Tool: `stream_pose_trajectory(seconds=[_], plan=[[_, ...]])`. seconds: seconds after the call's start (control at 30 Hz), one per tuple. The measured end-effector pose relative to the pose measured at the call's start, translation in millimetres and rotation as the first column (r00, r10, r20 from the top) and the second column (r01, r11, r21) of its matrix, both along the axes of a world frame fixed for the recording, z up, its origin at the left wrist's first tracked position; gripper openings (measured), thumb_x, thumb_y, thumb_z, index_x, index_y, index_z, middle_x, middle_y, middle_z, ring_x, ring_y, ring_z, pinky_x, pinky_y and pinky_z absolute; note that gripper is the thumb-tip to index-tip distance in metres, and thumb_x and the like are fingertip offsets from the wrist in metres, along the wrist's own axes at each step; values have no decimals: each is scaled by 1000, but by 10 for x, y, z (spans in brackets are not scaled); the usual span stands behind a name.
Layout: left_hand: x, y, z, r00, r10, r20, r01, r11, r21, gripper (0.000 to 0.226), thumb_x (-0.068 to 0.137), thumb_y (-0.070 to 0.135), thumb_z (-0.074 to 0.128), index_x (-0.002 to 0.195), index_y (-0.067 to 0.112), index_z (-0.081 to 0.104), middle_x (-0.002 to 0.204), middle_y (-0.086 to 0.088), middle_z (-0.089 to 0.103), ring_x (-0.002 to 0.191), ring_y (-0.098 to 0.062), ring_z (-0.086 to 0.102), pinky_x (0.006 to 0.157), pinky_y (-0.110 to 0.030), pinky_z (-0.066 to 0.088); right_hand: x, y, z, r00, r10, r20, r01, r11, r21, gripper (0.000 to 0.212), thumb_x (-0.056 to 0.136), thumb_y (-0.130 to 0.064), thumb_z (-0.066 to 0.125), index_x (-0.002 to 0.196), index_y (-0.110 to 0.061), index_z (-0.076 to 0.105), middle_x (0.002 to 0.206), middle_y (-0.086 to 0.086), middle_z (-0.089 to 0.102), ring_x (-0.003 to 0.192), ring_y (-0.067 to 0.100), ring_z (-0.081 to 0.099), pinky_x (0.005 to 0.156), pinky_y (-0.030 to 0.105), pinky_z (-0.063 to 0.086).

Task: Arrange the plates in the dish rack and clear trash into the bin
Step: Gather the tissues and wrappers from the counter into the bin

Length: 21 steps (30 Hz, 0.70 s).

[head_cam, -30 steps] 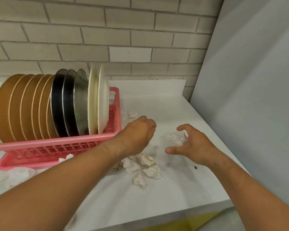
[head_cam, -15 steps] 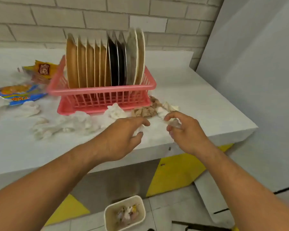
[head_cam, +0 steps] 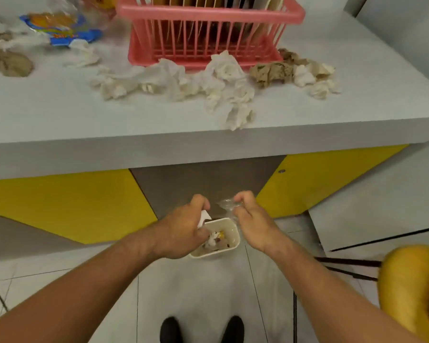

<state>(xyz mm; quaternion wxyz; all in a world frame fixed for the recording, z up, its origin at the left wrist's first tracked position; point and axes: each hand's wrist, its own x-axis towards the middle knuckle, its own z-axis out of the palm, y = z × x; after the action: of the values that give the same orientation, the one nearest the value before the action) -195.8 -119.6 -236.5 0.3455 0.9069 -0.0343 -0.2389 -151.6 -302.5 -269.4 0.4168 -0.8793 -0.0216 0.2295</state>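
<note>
Trash-clearing is occupying both hands, which are hovering over a small white bin (head_cam: 237, 243) on the floor at six o'clock, just in front of the person's shoes. The left hand (head_cam: 181, 233), at the bin's nine o'clock, is curling its fingers around a white paper scrap (head_cam: 204, 217), knuckles turned up and the forearm reaching in from seven o'clock. The right hand (head_cam: 254, 226), at the bin's two o'clock, is pinching a wad of clear plastic film (head_cam: 227, 205) between thumb and fingertips, wrist bent downward, the film hanging just beyond the rim.

Releasing both loads looks like the step in hand. The next move is calling for the fingers to loosen directly above the opening; the film is sitting slightly outside it and probably needs drawing toward seven o'clock first.

On the counter (head_cam: 60, 115) above, the plates (head_cam: 181, 0) are standing upright in the pink dish rack (head_cam: 208, 43) at twelve o'clock, so that half of the job appears done. Crumpled tissues (head_cam: 223, 78) are lying along the rack's front, brown paper (head_cam: 270, 71) at one o'clock and a blue snack wrapper (head_cam: 60, 28) at eleven o'clock, all awaiting further trips.
</note>
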Motion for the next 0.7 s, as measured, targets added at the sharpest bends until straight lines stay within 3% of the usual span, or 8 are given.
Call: stream_pose_trajectory(seconds=[0.07,0.13,0.27,0.37,0.47,0.6,0.7], plan=[[-30,21,-420,993,8,-118,-8,1000,2,29,92,34,50,114,33,31,95,7,56,78,-10,56,57,-21,41,-2,-40,-440,998,3,-61,-5,999,-34,30,100,-25,44,128,-22,37,115,2,54,93,15,53,68,16,41],[-42,34,-864,980,-7,-199,12,1000,24,31,91,28,47,117,31,31,97,5,53,79,-10,52,56,-20,37,-11,-122,-938,997,-18,-69,12,997,-81,38,97,-29,53,130,-18,37,119,2,53,98,15,52,78,21,37],[-7,27,-1827,967,13,-255,8,997,81,35,94,21,38,127,24,28,99,2,47,81,-13,48,64,-24,36,6,-309,-1952,974,-223,-44,217,970,-106,32,81,-31,75,102,-18,54,100,2,63,83,14,59,68,23,44],[32,-18,-2668,974,42,-223,-18,994,106,34,95,18,37,127,25,30,108,0,45,84,-14,48,75,-28,41,43,-383,-2674,966,-257,-25,252,959,-132,29,74,-35,79,91,-21,60,90,-2,66,78,14,61,68,30,52],[158,-75,-3543,987,20,-160,2,990,138,33,94,16,39,126,23,36,129,2,35,102,-20,51,93,-32,43,152,-350,-3360,980,-198,-35,191,971,-145,25,72,-36,78,88,-27,61,86,-3,65,77,13,62,66,30,53],[448,-188,-4442,994,-15,-112,34,986,163,38,95,19,42,133,22,39,134,4,28,111,-21,50,94,-21,39,437,-241,-4071,1000,-19,5,20,979,-204,24,71,-33,76,91,-26,65,86,-4,65,79,18,61,69,31,53],[690,-294,-4967,991,5,-133,19,983,181,50,93,25,53,140,25,35,135,1,35,117,-22,48,96,-25,39,674,-224,-4382,985,171,11,-157,925,-346,27,74,-36,74,99,-28,67,99,-2,64,88,19,60,75,30,51]])
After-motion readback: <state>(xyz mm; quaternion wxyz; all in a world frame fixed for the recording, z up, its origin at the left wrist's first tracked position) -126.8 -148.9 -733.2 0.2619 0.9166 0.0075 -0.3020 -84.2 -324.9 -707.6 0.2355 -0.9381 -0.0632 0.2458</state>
